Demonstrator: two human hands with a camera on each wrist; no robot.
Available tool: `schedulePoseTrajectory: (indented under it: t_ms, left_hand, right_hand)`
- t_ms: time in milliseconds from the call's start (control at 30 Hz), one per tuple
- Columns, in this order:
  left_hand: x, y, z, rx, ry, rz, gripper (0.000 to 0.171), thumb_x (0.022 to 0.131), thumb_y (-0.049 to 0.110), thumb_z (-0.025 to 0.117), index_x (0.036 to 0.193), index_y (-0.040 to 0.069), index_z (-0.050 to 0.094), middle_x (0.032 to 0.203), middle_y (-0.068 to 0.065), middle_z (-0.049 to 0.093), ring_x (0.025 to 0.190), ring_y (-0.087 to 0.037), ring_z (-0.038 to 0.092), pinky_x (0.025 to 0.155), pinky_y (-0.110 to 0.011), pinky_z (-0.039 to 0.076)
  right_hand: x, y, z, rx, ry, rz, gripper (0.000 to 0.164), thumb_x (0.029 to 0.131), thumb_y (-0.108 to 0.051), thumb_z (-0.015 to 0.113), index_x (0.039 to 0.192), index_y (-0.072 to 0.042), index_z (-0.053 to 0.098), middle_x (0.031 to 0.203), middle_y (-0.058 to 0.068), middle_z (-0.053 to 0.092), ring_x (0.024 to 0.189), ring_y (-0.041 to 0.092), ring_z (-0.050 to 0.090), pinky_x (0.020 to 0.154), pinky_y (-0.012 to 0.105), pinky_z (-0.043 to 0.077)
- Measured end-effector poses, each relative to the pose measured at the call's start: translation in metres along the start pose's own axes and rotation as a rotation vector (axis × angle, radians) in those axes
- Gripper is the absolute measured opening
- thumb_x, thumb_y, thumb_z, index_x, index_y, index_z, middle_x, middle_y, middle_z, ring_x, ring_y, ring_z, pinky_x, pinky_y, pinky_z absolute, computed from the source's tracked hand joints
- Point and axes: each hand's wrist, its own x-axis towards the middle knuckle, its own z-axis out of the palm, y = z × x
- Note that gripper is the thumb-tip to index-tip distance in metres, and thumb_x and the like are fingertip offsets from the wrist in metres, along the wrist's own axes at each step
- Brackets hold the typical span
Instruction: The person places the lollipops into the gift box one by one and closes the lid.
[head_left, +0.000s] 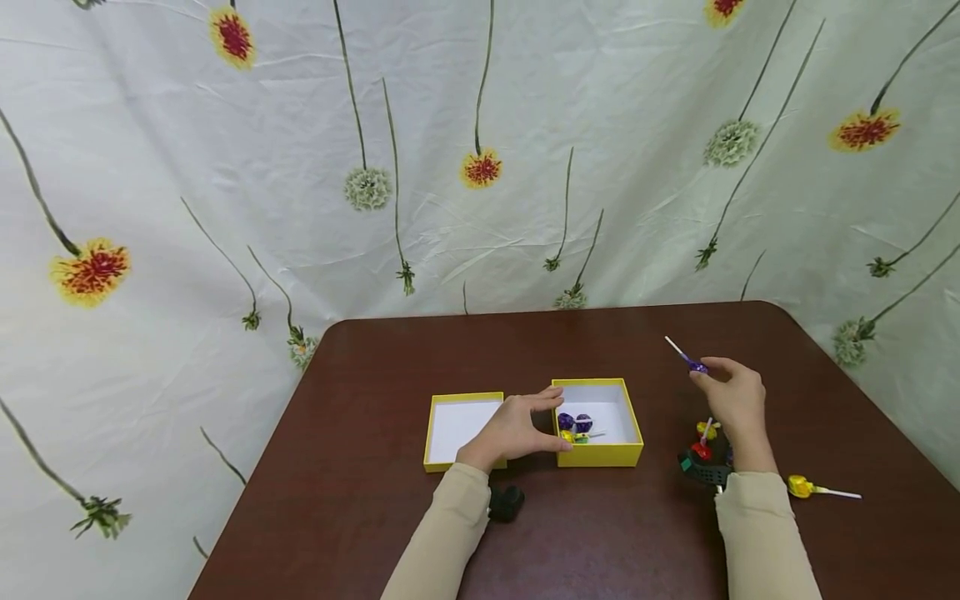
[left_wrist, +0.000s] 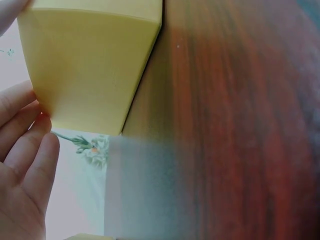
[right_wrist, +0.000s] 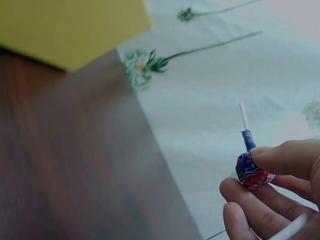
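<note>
A yellow box (head_left: 600, 455) with a white inside stands uncovered on the table. Purple-wrapped lollipops (head_left: 583, 422) and yellow ones lie in its left part. My left hand (head_left: 517, 429) rests at the box's left side, fingers extended to the rim and thumb at the near corner. In the left wrist view the fingers (left_wrist: 37, 145) meet the rim of the yellow side wall. To the right of the box, my right hand (head_left: 738, 404) pinches a purple lollipop (head_left: 697, 365) by its wrapped head, with the white stick pointing up and away.
The box's lid (head_left: 465, 417) lies left of the box, white inside up. Near the right wrist are a red lollipop (head_left: 701, 451) and a yellow one (head_left: 707, 430). Another yellow lollipop (head_left: 801, 487) lies farther right. A flowered cloth (head_left: 450, 233) hangs behind the brown table (head_left: 360, 500).
</note>
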Motion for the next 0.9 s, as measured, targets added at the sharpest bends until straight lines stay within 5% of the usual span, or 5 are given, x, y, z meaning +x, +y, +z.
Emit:
schedulePoseTrajectory:
  t_ms: [367, 600, 900]
  left_hand:
    - [0.000, 0.001, -0.001, 0.006, 0.000, -0.001, 0.077, 0.077, 0.042, 0.086, 0.143, 0.015, 0.057, 0.154, 0.013, 0.046, 0.147, -0.019, 0.039, 0.119, -0.047, 0.036]
    - [0.000, 0.000, -0.001, 0.004, -0.002, 0.000, 0.077, 0.077, 0.042, 0.086, 0.143, 0.016, 0.057, 0.154, 0.013, 0.046, 0.147, -0.019, 0.039, 0.118, -0.047, 0.037]
    - [-0.001, 0.001, -0.001, 0.014, 0.001, 0.001, 0.077, 0.077, 0.043, 0.085, 0.143, 0.016, 0.057, 0.154, 0.014, 0.046, 0.147, -0.020, 0.039, 0.117, -0.047, 0.038]
  right_hand:
    - [-0.011, -0.029, -0.003, 0.024, -0.044, -0.208, 0.036, 0.099, -0.016, 0.063, 0.131, 0.001, 0.063, 0.125, 0.028, 0.067, 0.107, 0.036, 0.067, 0.068, 0.004, 0.046]
    - [-0.014, -0.039, 0.000, 0.080, -0.078, -0.297, 0.034, 0.098, -0.010, 0.064, 0.130, 0.002, 0.063, 0.120, 0.025, 0.068, 0.088, -0.010, 0.055, 0.071, 0.003, 0.047]
    - [-0.020, -0.049, 0.006, 0.111, -0.128, -0.322, 0.028, 0.096, -0.012, 0.068, 0.120, 0.002, 0.066, 0.113, 0.018, 0.068, 0.085, -0.006, 0.057, 0.073, 0.007, 0.050]
